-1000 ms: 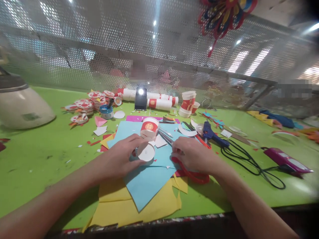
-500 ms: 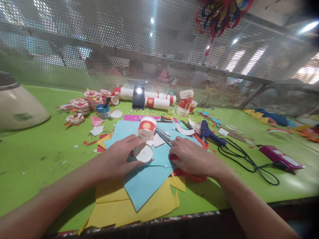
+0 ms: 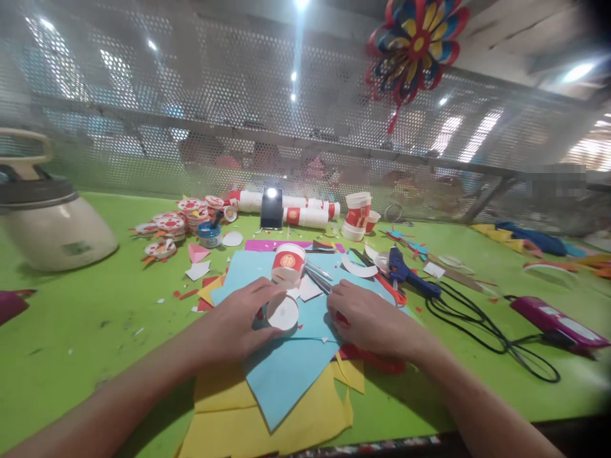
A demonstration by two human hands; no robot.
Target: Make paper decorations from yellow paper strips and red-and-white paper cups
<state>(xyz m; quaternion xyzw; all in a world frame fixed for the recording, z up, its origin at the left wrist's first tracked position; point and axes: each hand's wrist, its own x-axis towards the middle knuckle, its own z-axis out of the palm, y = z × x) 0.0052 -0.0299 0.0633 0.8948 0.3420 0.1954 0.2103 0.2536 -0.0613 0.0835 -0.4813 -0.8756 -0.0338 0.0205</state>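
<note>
My left hand (image 3: 245,318) grips a small white paper cup piece (image 3: 282,312) between thumb and fingers, its round face turned toward me, over light blue paper (image 3: 279,381). My right hand (image 3: 365,315) is closed around the red handles of the scissors (image 3: 389,362), whose metal blades point up and left. Just beyond the cup piece stands a red and white paper cup (image 3: 288,264), beside the blade tips. Small white paper scraps (image 3: 309,289) lie near the blades.
Beyond the hands are a phone (image 3: 272,210), stacked cups (image 3: 356,216), a blue jar (image 3: 210,234) and paper turtles (image 3: 169,224). A blue glue gun (image 3: 405,270) with a black cord lies right. A white pot-like vessel (image 3: 57,229) stands left.
The view has tilted up and shifted left, so the table things appear lower and further right. Both hands keep their holds.
</note>
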